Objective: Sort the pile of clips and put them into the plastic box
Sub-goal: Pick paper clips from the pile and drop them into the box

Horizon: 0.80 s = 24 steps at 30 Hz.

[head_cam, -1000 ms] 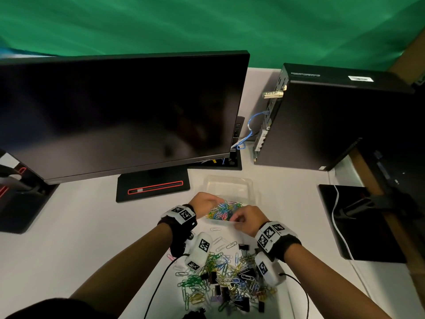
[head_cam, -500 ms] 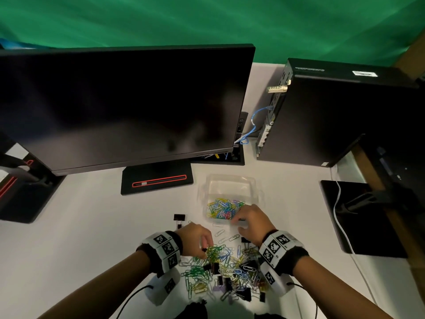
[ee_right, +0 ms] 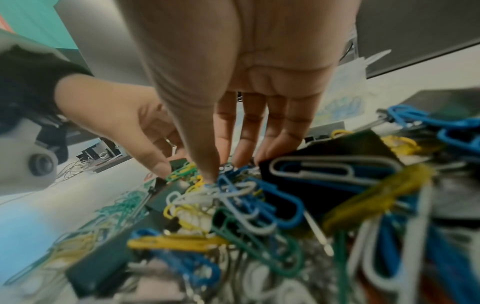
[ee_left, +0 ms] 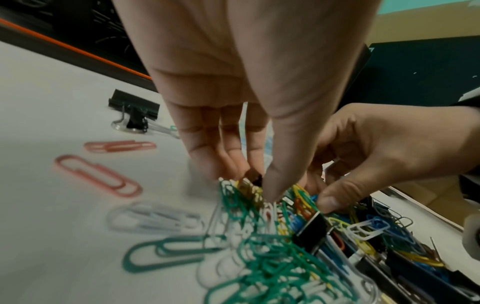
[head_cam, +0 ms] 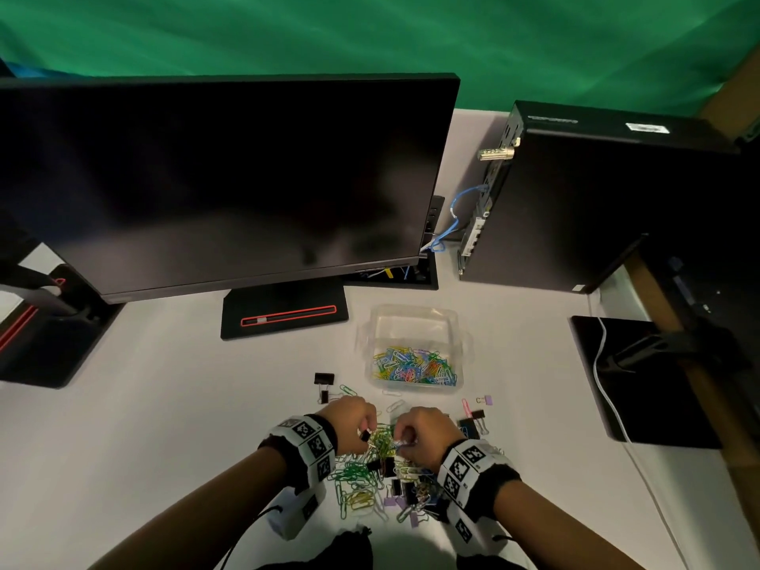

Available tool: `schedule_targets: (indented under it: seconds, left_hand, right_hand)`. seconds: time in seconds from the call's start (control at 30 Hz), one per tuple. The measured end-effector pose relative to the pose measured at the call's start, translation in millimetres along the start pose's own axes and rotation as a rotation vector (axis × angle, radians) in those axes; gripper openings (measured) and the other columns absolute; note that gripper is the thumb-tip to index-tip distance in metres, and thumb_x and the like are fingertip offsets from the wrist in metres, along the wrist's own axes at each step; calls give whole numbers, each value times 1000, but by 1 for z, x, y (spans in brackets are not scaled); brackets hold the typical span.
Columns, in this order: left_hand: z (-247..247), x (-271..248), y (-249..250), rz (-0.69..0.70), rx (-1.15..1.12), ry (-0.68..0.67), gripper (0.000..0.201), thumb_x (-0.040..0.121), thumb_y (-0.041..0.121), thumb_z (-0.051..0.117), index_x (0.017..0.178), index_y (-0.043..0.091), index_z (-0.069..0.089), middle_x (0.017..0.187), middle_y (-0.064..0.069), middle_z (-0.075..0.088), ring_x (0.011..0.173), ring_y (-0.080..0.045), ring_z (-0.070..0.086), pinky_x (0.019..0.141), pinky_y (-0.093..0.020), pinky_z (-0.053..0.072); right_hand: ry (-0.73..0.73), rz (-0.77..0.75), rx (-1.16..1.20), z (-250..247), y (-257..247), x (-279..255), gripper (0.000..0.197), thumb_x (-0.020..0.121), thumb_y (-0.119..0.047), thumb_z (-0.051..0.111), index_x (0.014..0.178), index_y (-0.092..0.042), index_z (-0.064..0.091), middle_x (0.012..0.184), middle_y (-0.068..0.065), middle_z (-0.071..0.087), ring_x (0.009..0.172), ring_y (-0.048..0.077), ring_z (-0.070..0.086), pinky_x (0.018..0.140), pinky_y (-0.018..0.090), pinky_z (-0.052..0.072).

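Both hands work at the far edge of the pile point(head_cam: 380, 479) of mixed clips on the white table point(head_cam: 164, 405). The left hand point(head_cam: 349, 423) has its fingers drawn together with the thumb, tips down in the green and yellow paper clips; it seems to pinch a few along with a small black binder clip, though the fingertips are blurred in the left wrist view. The right hand point(head_cam: 423, 431) likewise pinches downward, thumb and fingertips closing on white and blue paper clips at the top of the heap. The 2 hands are just beside each other, almost touching. Beyond them stands the clear plastic box point(head_cam: 413, 322), open, holding coloured paper clips heaped against its near wall; its far half is bare. A black binder clip point(head_cam: 324, 379) lies left of the box, and a purple one point(head_cam: 486, 400) to its right. A monitor point(head_cam: 222, 183) and a black computer case point(head_cam: 596, 199) stand behind.
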<state>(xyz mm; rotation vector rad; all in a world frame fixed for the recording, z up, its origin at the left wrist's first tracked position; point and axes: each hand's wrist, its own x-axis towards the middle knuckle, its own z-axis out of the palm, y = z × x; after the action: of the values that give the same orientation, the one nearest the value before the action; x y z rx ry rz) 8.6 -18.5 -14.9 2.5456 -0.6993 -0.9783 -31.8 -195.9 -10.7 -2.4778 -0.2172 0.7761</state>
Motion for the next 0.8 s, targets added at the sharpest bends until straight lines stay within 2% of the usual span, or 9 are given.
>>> schedule_targets:
  seconds: [0.1,0.23,0.33,0.43,0.53,0.6,0.67,0.8]
  left_hand:
    - [-4,-6,-3,-6,-5,31,26,80,19,61,105,12,63,92,5,52,92,-20,55,84,-27,45]
    - [-11,-14,-16,-49,-36,76,26,79,15,58,103,10,66,99,-3,60,97,-21,58,85,-25,45]
    - [-15,-20,-30,-100,-34,108,27,79,10,55,104,13,65,104,-1,56,106,-21,56,86,-24,42]
    - [-16,-26,-43,-119,3,107,28,81,7,55,107,15,63,104,4,50,98,-16,51,80,-18,35]
    - [-12,-29,-52,-111,46,98,30,83,3,52,109,15,63,118,-1,55,110,-17,52,82,-15,33]
    - [-9,-32,-55,-97,81,86,32,85,2,50,111,15,62,124,-2,54,116,-18,51,89,-18,37]
    - [-5,-34,-54,-71,113,99,32,86,6,50,114,18,60,125,-3,51,117,-18,47,96,-23,38]
    - [4,-39,-39,12,67,132,48,78,27,61,125,24,49,122,0,43,115,-18,42,96,-26,39]
  right_hand:
    - [26,31,-4,0,3,2,13,78,-13,63,89,-12,69,98,5,71,91,20,64,78,23,46]
    - [38,46,2,-3,11,2,15,77,-13,63,90,-13,69,93,2,67,94,20,63,79,20,44]
    - [76,17,3,-3,16,2,39,71,-12,68,109,-19,59,101,-2,47,102,19,52,85,19,39]
    - [13,-68,-19,-5,13,3,65,67,-8,70,125,-26,48,121,3,39,115,18,39,99,22,34]
    - [-79,-129,-168,-3,5,5,74,69,-6,68,131,-34,41,133,6,33,123,22,30,105,34,36]
    - [-116,-167,-233,1,-1,8,71,69,-6,67,128,-37,44,138,5,32,126,24,29,105,42,37]
    - [-135,-206,-256,4,-6,10,57,71,-8,67,121,-32,53,136,6,34,124,26,31,104,45,37]
    - [-100,-206,-206,6,-11,11,31,75,-12,65,105,-20,64,119,8,44,111,27,42,97,39,41]
